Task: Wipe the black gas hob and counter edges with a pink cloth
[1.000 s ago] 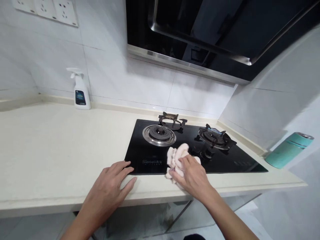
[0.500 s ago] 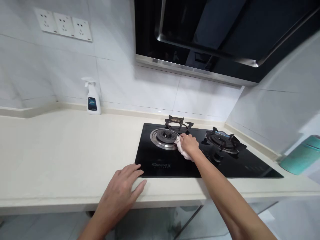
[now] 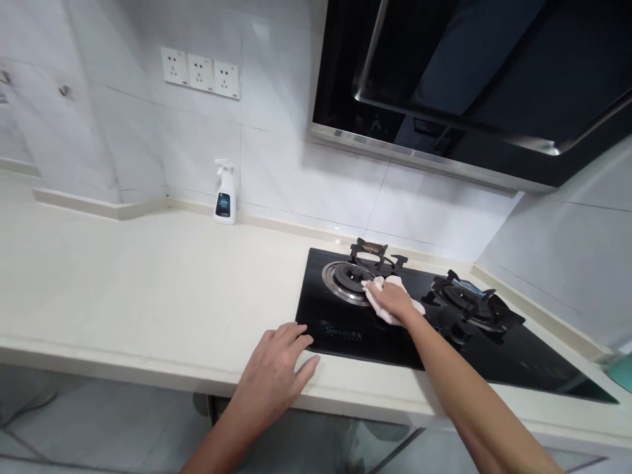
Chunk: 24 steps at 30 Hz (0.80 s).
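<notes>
My right hand presses a white cloth against the right side of the left burner, over its shiny metal ring. The fingers are closed on the cloth, and part of it spreads out past the hand. Beneath is a black glass gas hob. Just behind the hand, a dark pan support sits off the left burner, near the wall. My left hand rests open at the counter's front edge, its fingertips at the hob's front left corner.
A white spray bottle stands against the wall on the pale countertop. The right burner has its support on. A black range hood overhangs the hob. Wall sockets are at upper left; a green object shows at far right.
The view has turned left, so things appear further right. My right hand and the cloth stay by the left burner, with more of the cloth now spread out. My left hand keeps its place.
</notes>
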Each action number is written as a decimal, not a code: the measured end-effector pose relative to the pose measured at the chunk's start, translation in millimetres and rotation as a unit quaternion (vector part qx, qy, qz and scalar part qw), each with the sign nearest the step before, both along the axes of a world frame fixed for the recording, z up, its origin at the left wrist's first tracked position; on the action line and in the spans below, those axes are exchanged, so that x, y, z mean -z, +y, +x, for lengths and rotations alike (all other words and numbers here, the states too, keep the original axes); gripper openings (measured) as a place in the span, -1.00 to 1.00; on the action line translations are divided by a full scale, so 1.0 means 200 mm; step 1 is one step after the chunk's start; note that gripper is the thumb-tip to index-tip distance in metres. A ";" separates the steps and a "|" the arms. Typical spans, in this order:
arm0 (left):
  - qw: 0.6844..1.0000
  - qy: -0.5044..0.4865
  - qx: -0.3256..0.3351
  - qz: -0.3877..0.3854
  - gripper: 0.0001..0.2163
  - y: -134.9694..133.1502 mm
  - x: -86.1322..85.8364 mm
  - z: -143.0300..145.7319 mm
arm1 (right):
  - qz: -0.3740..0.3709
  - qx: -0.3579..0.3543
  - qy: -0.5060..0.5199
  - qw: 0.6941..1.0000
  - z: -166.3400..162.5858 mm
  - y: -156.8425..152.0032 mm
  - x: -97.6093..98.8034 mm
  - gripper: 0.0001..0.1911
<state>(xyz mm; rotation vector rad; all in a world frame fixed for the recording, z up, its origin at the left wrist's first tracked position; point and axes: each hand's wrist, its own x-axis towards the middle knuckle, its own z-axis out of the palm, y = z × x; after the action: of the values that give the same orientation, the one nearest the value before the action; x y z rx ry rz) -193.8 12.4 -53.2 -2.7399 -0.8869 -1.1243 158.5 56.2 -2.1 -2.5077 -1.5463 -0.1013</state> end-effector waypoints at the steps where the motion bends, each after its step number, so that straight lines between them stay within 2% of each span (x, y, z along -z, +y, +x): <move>1: 1.000 0.000 0.000 0.003 -0.79 0.00 -0.01 0.00 | -0.001 -0.018 -0.009 1.000 -0.02 -0.04 0.01 -0.24; 7: 1.000 0.006 -0.004 0.012 -0.79 -0.01 -0.03 0.00 | 0.020 -0.100 -0.053 0.993 -0.27 -0.20 0.09 -0.39; 11: 1.000 0.006 -0.005 0.012 -0.76 -0.01 -0.02 0.00 | 0.057 -0.171 -0.052 0.982 -0.52 -0.15 0.10 -0.44; 14: 1.000 -0.002 -0.015 0.008 -0.73 0.00 -0.01 0.00 | 0.064 -0.171 -0.014 0.983 -0.70 -0.04 0.07 -0.45; 18: 0.999 -0.035 -0.024 -0.004 -0.66 0.01 -0.01 -0.01 | 0.081 -0.180 0.088 0.976 -0.91 0.06 0.02 -0.45; 21: 0.996 -0.085 -0.016 0.005 -0.57 0.03 -0.02 -0.02 | 0.086 -0.217 0.145 0.961 -1.01 0.05 0.00 -0.52; 24: 0.995 -0.099 -0.010 0.013 -0.55 0.05 0.00 -0.03 | 0.098 -0.258 0.188 0.943 -0.99 -0.02 -0.03 -0.56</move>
<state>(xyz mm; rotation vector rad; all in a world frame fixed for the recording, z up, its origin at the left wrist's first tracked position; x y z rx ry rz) -200.5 23.0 -52.2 -2.6269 -0.9116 -1.4122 -40.2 51.9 4.7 -1.7695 -1.8452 0.2706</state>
